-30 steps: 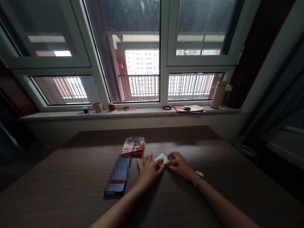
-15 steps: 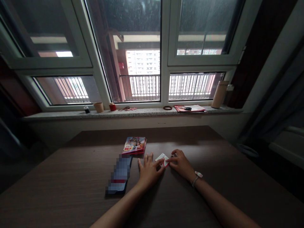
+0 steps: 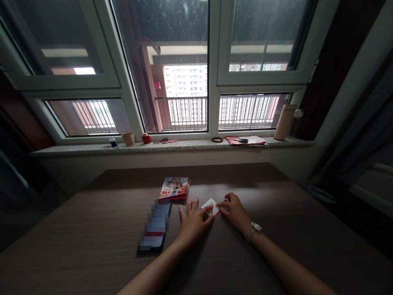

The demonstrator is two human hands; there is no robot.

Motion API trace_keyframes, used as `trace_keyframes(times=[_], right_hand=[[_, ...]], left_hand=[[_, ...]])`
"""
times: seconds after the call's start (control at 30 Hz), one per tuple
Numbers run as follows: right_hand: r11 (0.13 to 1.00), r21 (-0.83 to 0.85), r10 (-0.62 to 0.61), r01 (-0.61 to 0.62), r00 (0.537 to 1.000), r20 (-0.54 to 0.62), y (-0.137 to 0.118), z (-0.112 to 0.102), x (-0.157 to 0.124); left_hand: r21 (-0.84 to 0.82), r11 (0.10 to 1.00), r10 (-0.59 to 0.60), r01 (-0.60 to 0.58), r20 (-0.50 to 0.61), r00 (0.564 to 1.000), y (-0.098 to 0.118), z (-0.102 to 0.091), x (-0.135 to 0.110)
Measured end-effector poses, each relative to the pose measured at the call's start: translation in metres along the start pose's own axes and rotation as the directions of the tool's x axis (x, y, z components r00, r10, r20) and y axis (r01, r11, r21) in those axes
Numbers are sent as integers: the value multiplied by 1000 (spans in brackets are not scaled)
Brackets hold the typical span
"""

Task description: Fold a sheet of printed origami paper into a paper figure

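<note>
Right of the leaflet stack [image 3: 174, 188] and nearer the person, the small folded paper [image 3: 209, 202] lies between left hand [image 3: 193, 221] and right hand [image 3: 236, 211], slanting toward the right, both hands' fingertips at it, neither clearly nearer, any pinch impossible to tell

Room in apartment, it seems; home or dormitory, cannot tell surely. Wide window [image 3: 213, 69] with pale frame. Speckled stone sill [image 3: 190, 145] bears flask [image 3: 284, 123] and brown cup [image 3: 128, 139]. Wood-grain table [image 3: 92, 221] stands before window. Outside: metal railing [image 3: 188, 114], beyond it high-rise building [image 3: 188, 80].
</note>
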State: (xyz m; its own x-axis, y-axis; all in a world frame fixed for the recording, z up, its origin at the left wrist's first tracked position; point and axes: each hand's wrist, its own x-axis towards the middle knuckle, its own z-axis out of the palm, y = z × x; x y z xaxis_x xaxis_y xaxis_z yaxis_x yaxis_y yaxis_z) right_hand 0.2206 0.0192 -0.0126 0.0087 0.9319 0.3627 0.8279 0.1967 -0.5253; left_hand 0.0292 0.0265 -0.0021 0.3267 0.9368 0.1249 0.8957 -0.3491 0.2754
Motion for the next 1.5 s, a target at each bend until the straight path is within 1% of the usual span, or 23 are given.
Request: trace_keyframes(times=[0.27,0.5,0.63,0.77,0.9,1.03,1.13,1.23,1.5], right_hand=[[998,-56,27,-28,1000,-16,-3,-1,-1],[985,-167,22,-31,998,-54,-5,0,-3],[979,-200,34,-45,997,-63,-5,-1,-2],[981,-189,37,-44,999,-40,-4,-3,0],[989,-146,30,-36,999,-45,-2,-3,0],[995,-84,-61,57,997,-45,-2,-2,-2],[989,-93,-121,118,992,-29,-3,-2,-3],[988,-115,-107,104,994,-22,-4,-1,-1],[980,-191,-68,55,996,-63,-13,4,1]], left_hand=[[-8,1000,19,-19,-17,1000,-2,2,0],[-10,1000,13,-13,-8,1000,-1,1,0],[-11,1000,10,-10,-10,1000,-1,1,0],[-6,1000,15,-15,-9,1000,-2,2,1],[-9,1000,22,-22,-12,1000,-3,4,1],[-20,999,36,-36,0,999,-4,3,1],[-24,999,42,-42,9,999,-3,1,1],[-20,999,37,-36,19,999,-3,-2,1],[17,999,27,-27,21,999,-2,-3,1]])
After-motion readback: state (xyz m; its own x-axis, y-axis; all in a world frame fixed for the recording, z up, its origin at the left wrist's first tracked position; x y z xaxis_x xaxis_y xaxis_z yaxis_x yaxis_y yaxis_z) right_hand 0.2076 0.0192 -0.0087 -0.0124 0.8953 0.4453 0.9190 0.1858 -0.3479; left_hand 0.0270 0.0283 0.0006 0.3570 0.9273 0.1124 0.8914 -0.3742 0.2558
